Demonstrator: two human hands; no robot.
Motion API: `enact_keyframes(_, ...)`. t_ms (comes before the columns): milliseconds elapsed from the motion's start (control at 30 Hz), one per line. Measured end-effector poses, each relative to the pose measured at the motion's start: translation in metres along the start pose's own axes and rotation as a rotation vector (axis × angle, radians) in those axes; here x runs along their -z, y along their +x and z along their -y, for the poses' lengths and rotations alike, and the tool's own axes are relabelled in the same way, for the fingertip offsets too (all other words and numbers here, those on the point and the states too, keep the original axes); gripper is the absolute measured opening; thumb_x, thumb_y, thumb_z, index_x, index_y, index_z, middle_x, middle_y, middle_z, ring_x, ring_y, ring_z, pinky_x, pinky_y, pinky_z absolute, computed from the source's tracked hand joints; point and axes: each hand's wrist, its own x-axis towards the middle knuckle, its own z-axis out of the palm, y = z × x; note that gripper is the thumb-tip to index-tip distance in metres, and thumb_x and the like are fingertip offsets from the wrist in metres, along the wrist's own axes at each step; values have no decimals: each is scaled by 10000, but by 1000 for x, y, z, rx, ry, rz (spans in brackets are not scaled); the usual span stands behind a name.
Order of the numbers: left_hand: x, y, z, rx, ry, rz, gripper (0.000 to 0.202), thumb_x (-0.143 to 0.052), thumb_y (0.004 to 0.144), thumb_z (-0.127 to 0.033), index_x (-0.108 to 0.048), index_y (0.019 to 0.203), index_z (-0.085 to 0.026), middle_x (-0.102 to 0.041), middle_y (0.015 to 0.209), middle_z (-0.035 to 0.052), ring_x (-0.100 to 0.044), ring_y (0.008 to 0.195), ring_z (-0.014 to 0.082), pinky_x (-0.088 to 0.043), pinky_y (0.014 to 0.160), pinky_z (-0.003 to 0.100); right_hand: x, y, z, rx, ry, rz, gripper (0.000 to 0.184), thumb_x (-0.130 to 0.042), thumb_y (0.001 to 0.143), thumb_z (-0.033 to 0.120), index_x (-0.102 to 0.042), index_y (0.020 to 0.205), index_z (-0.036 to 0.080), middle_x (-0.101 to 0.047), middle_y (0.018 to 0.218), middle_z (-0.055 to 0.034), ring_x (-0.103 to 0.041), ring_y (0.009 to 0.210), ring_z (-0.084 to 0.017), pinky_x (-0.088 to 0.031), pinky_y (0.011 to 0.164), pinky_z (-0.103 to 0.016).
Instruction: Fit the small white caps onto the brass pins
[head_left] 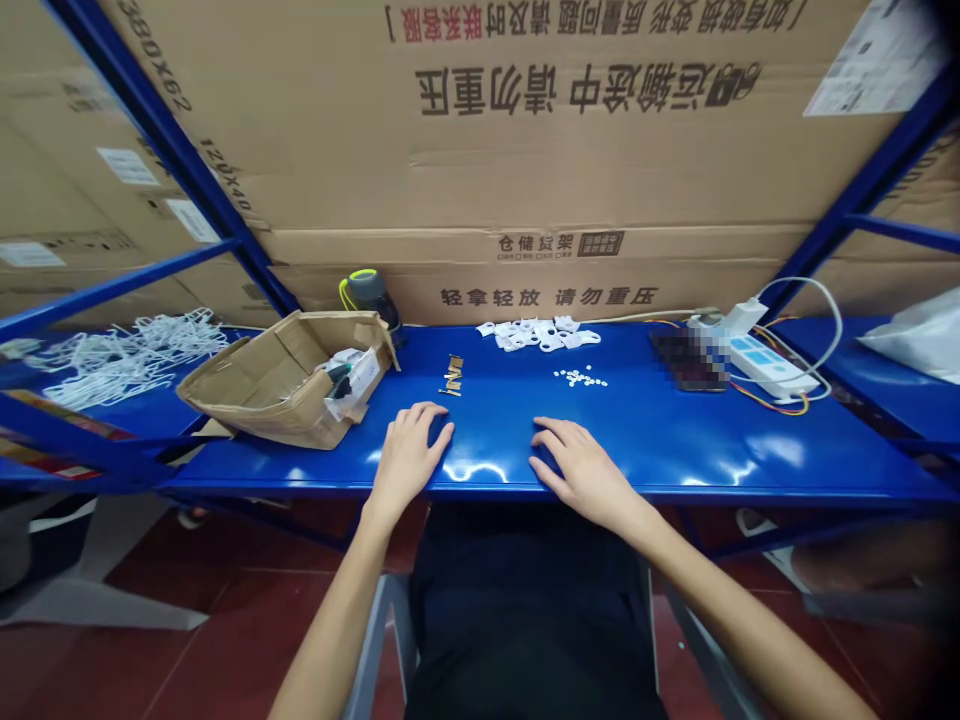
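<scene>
My left hand [410, 452] rests on the blue shelf surface [487, 440], its fingers apart and holding nothing. Just beyond its fingertips lies a small group of brass-coloured metal pieces [452, 375]. To the right, my right hand [576, 465] also lies on the blue surface, open, with thumb and fingers spread. Ahead of it are several tiny white round pieces [580, 378], scattered loosely. Farther back, against the cardboard, sits a cluster of white plastic parts with holes [540, 335]. Neither hand touches any of these pieces.
At left stands an open cardboard box [277, 400] with wrapped items inside, a dark bottle [371, 295] behind it. A phone [686, 360] and a white power strip [772, 365] with cables lie at right. White wire-like pieces [135, 355] are piled far left. Blue posts [240, 235] frame the shelf.
</scene>
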Motion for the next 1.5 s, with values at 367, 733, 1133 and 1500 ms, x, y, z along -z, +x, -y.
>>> enact_keyframes(367,-5,36,7,115,195,52,442,-463,1077,-413,-577,1469,-244,-595,1478,113,-692,1157,312,-589,831,384,15,61,-118,225,-316,-105,353,-472,1034,212,-629,1351,199,-472,1631,-169,-430,1507,-329,-282,1253,-571)
enact_keyframes(733,-2,24,10,88,59,-12,306,-524,1065,-382,-741,1269,-311,-672,1396,24,-690,1168,247,-570,859,311,3,68,-148,100,-152,-113,371,-426,1081,352,-661,1335,220,-601,1508,-142,-538,1395,-330,-445,1111,-525)
enact_keyframes(1133,-1,23,15,0,-157,6,288,-536,1056,-441,-774,1023,-283,-754,1117,24,-726,979,220,-553,819,316,-3,76,-148,97,-208,-51,404,-486,1075,391,-708,1371,228,-594,1542,-133,-527,1429,-340,-443,1108,-556)
enact_keyframes(1500,-16,94,-50,-505,-182,125,214,-493,1101,-346,-664,1201,-265,-756,1174,15,-714,1079,193,-533,920,294,-1,76,-143,165,-159,-70,291,-513,1074,336,-783,1054,230,-736,1323,-93,-622,1261,-300,-435,1043,-486)
